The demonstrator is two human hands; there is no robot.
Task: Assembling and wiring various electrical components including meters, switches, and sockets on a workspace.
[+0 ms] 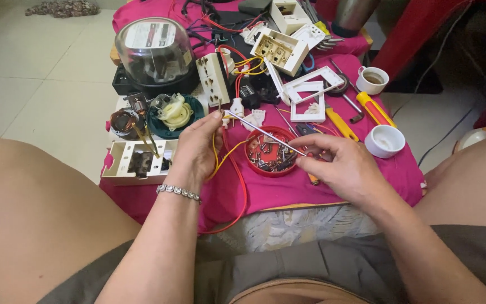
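Right hand (341, 163) pinches one end of a thin metal rod (265, 133) between thumb and fingertips, the grip pressed together on it; left hand (198, 147) closes thumb and forefinger on a small part at the rod's far end, where a yellow wire (216, 152) also meets the fingers; what exactly that grip encloses cannot be told. Rod's long axis runs on a slant, from the right hand up and leftward to the left hand, passing above a red round dish (270, 153) of small dark screws and metal bits; both hands hold it clear of the counter (333, 188), near its front edge. Rod: slender, straight, bright and smooth; yellow wire and a red wire (242, 191): flexible, insulated, the red one looping down over the front edge. Counter: covered in bright pink cloth. Towards the left edge, a cream plastic socket box (133, 160), open and hollow; behind the left hand, a green round housing with a pale plastic part (174, 115); towards the back left corner, an electric meter under a clear domed cover (154, 50). Right of centre, white rectangular frames (309, 95), a yellow-handled screwdriver (375, 108), and two white ceramic cups (385, 141). A beaded bracelet (179, 192) circles the left wrist.
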